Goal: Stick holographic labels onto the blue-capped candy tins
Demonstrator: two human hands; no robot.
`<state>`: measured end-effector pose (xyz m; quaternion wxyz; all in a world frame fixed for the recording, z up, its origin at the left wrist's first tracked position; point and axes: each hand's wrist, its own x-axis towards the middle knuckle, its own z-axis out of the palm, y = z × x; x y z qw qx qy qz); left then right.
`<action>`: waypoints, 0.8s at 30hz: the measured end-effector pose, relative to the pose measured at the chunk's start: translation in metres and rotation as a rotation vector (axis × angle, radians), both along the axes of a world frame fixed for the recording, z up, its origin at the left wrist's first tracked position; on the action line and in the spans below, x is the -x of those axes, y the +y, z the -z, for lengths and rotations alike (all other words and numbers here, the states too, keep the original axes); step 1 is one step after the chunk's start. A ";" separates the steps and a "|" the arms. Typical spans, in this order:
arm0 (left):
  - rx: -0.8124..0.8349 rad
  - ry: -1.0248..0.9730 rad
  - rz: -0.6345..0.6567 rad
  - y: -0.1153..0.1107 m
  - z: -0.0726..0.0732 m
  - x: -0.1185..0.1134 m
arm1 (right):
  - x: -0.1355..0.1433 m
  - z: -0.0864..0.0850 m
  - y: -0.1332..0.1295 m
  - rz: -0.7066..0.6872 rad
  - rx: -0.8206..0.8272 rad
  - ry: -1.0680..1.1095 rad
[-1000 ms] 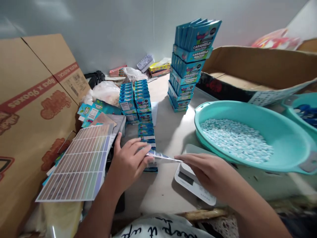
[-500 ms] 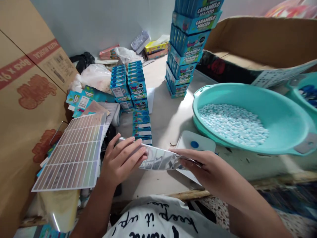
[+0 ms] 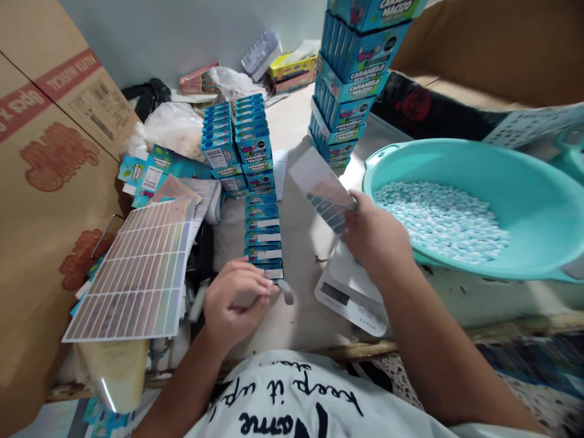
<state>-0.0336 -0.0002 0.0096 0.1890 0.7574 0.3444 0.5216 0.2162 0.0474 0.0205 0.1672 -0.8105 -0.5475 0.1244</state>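
Sheet (image 3: 322,185), glossy, pale, striped at its near end, slants just beyond the scale (image 3: 353,292), pinched in the right hand (image 3: 376,234); left of the scale, the left hand (image 3: 237,298) pinches a curled grey strip (image 3: 286,293) between thumb and fingertips.

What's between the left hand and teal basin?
Past the grey strip in the left hand's fingers: tabletop, then white scale, partly hidden by the right arm. Head view.

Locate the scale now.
In the head view, the white scale sits right of centre on the table, partly behind the right hand, near the left end of the teal basin.
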 end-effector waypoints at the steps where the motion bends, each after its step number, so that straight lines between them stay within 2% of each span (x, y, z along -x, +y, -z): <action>1: 0.117 -0.077 -0.057 0.005 -0.003 -0.003 | 0.004 0.000 0.005 -0.005 0.025 -0.060; 3: 0.352 -0.193 -0.183 0.019 -0.010 -0.009 | 0.016 -0.001 0.009 -0.091 -0.078 -0.127; 5: 0.529 -0.290 -0.262 0.039 -0.017 -0.012 | 0.028 -0.006 0.009 -0.243 -0.261 -0.062; 7: 0.620 -0.396 -0.257 0.062 -0.021 -0.015 | 0.038 -0.012 0.012 -0.392 -0.308 0.182; 9: 0.687 -0.477 -0.211 0.084 -0.021 -0.018 | 0.045 -0.016 0.021 -0.476 -0.202 0.488; 12: 0.783 -0.514 -0.150 0.110 -0.016 -0.025 | 0.053 -0.008 0.045 -0.472 -0.093 0.838; 16: 0.839 -0.473 -0.165 0.132 -0.001 -0.031 | 0.058 0.014 0.075 -0.363 -0.139 1.176; 20: 0.758 -0.345 -0.251 0.143 0.016 -0.032 | 0.056 0.029 0.090 -0.285 -0.190 1.202; 24: 0.662 -0.168 -0.292 0.146 0.025 -0.034 | 0.054 0.038 0.098 -0.271 -0.150 1.218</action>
